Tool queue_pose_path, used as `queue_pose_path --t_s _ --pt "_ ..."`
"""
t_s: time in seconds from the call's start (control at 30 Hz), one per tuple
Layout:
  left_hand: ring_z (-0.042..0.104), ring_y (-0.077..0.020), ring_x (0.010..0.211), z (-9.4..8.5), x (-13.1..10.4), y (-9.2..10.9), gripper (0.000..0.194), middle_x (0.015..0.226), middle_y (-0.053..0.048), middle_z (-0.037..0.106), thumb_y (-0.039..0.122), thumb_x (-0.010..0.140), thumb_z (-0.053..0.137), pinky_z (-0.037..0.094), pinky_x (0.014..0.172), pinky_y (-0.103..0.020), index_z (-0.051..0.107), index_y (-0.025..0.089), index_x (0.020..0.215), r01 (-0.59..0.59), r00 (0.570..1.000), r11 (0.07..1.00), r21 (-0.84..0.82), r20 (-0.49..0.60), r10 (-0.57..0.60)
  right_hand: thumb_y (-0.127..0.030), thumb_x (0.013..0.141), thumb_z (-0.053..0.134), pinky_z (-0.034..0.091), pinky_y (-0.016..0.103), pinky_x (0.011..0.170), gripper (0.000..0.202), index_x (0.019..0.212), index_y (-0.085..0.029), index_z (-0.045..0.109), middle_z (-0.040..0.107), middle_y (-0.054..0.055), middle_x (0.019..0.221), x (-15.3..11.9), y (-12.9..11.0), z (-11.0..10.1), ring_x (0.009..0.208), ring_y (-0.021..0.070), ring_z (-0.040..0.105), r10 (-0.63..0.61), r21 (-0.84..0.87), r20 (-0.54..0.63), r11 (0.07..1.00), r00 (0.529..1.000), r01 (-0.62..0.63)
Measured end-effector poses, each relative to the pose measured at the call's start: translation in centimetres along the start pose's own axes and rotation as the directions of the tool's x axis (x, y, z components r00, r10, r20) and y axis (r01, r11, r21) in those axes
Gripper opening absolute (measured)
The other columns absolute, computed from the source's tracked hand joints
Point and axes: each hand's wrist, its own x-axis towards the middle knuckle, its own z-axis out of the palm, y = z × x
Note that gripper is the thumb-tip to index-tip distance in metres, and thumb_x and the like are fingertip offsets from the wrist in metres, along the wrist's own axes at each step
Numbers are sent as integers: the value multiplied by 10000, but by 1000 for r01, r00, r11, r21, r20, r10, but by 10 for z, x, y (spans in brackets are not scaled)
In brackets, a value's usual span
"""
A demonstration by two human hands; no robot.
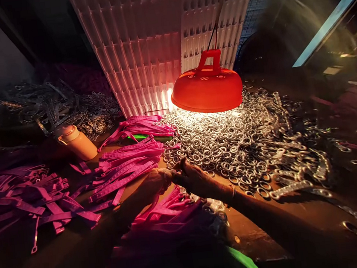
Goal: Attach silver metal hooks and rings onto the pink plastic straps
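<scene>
**Strap and ring assembly in progress**

Nearest, pink straps lie under both wrists. Left hand and right hand meet, fingers pinched on a small piece, probably joining. Next needs another from the metal rings beneath the red lamp.

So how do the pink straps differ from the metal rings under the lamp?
The pink straps are long, flat and matte magenta; the metal rings are small, round and shiny silver. The straps lie in loose bundles left of the hands, mostly in shadow; the rings form one wide heap directly under the red lamp, brightly lit. Both are piled loose on the same table.
</scene>
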Motion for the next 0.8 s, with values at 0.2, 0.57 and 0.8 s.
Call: queue_pose_path --t_s 0.2,0.57,0.8 --pt "228 -53 461 8 -29 34 370 500 52 312 420 791 593 142 437 -243 542 119 582 119 950 983 138 273 -153 -326 887 468 247 225 471 267 1097 -164 449 552 5 650 -64 -38 4 504 98 388 81 -263 106 964 991 -51" --pt "565 -147 654 49 -79 -18 278 666 -41 589 397 835 609 452 647 -272 666 125 841 212 940 955 -208 310 -141 -280 798 529 292 249 492 409 1147 -198 331 644 27 769 -115 -50 33 573 144 518 138 -132 57 983 989 -130" --pt "539 -113 560 54 -81 -10 359 643 -57 617 434 745 698 393 514 -208 650 82 691 263 939 932 -250 289 -187 -306 762 582 313 241 502 375 1016 -186 335 622 62 790 -111 -50 38 604 142 507 200 -71 171 979 965 -190"
